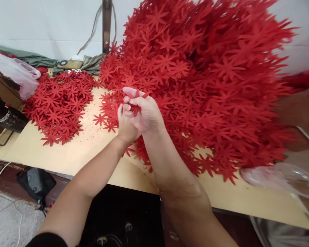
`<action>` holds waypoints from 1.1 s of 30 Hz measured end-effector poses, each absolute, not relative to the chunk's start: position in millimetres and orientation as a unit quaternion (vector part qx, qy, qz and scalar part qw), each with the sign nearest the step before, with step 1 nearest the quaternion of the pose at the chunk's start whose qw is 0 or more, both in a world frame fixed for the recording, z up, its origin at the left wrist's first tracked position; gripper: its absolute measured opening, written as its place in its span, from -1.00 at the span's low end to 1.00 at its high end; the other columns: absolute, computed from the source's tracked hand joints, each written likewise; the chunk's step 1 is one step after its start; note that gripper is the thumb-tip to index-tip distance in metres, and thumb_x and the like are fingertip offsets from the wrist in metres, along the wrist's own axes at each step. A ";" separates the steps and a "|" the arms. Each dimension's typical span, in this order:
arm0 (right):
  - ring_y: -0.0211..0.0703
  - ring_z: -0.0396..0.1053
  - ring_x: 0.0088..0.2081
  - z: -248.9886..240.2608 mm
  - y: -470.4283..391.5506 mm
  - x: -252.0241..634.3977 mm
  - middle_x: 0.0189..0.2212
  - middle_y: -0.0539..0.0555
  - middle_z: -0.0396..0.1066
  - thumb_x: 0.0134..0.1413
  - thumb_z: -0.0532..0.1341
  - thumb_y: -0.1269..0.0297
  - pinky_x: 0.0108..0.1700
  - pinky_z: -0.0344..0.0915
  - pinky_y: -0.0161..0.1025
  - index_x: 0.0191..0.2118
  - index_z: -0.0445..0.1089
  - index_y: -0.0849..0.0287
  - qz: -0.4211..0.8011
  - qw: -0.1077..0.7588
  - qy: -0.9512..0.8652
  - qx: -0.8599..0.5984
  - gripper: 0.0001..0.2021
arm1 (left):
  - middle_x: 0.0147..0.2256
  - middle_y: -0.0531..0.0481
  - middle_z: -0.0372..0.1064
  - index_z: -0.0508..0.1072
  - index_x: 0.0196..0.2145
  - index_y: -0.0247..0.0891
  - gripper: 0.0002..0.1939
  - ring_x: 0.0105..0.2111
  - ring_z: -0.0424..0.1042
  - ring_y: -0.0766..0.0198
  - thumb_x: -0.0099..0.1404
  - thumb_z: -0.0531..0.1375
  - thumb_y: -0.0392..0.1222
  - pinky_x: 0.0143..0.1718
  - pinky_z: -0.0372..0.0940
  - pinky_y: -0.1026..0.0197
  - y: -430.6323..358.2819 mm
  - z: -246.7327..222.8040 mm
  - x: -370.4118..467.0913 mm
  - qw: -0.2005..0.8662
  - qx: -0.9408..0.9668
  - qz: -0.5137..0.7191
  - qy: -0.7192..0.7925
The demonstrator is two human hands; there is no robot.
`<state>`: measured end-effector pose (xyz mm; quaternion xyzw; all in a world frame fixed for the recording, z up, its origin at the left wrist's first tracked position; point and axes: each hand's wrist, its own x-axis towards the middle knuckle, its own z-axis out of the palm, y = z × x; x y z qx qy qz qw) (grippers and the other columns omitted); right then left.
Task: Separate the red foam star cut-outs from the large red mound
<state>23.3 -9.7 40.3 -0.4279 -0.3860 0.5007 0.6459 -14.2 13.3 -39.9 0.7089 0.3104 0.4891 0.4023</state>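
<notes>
Both my hands meet above the wooden table (105, 144), in front of a tall heap of red star-shaped flower pieces (195, 79). Between the thumb and fingers of my right hand (146, 111) is a red flower piece (136, 107), its petals poking out. My left hand (127, 125) presses against the right palm with its fingers curled around the same piece; part of it is hidden by the other hand. A smaller pile of red flower pieces (60, 103) lies to the left.
Clear plastic (285, 176) lies on the table's right end. A white plastic bag (18, 72) and a black cylinder (6, 115) stand at the far left. Grey-green cloth (33, 56) runs along the wall. A black pouch (36, 183) sits below the table edge.
</notes>
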 end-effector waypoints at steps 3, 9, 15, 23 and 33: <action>-0.48 0.11 -0.63 39.2 -19.0 40.3 -0.52 -0.11 0.33 -0.18 0.07 0.49 -0.63 0.08 -0.47 -0.22 0.29 0.14 0.524 0.666 -0.340 -0.409 -0.70 | 0.03 -0.15 0.26 0.35 -0.08 -0.20 -0.66 0.14 0.13 0.07 0.14 0.12 -0.20 0.27 -0.30 -0.11 14.2 -34.7 -24.5 0.259 0.762 0.475 0.356; -0.54 0.05 -0.69 23.3 -33.0 64.3 -0.50 -0.11 0.41 -0.14 0.21 0.40 -0.67 0.00 -0.50 -0.25 0.31 0.15 0.552 0.690 -0.244 -0.399 -0.77 | -0.02 -0.14 0.29 0.35 -0.06 -0.23 -0.69 0.03 0.26 0.21 0.27 -0.01 -0.21 0.14 0.10 0.07 25.4 -29.2 -37.0 0.182 0.729 0.553 0.360; -0.49 -0.18 -0.80 10.6 -33.2 73.6 -0.83 -0.17 -0.04 -0.07 0.02 -0.30 -0.74 -0.24 -0.42 -0.63 0.21 0.18 0.605 0.641 -0.247 -0.402 -0.43 | -0.07 -0.15 0.32 0.38 -0.07 -0.28 -0.68 0.00 0.30 0.26 0.32 -0.04 -0.16 0.11 0.16 0.14 13.7 -22.5 -30.7 0.238 0.736 0.566 0.285; -0.49 -0.26 -0.84 5.5 -32.4 80.1 -0.89 -0.19 -0.18 0.02 -0.04 -0.24 -0.76 -0.30 -0.43 -0.70 0.17 0.18 0.646 0.614 -0.235 -0.386 -0.42 | -0.11 -0.13 0.36 0.41 -0.10 -0.26 -0.65 -0.04 0.34 0.27 0.35 -0.06 -0.08 0.05 0.23 0.13 6.0 -20.5 -26.3 0.294 0.746 0.542 0.250; -0.49 -0.05 -0.81 8.7 -38.0 61.8 -0.81 -0.22 0.12 -0.07 0.11 0.45 -0.77 -0.11 -0.50 -0.27 0.34 0.23 0.575 0.677 -0.210 -0.409 -0.82 | -0.06 -0.12 0.33 0.41 -0.07 -0.21 -0.61 0.01 0.31 0.22 0.32 -0.03 0.03 0.11 0.19 0.08 6.3 -26.4 -22.4 0.354 0.711 0.551 0.257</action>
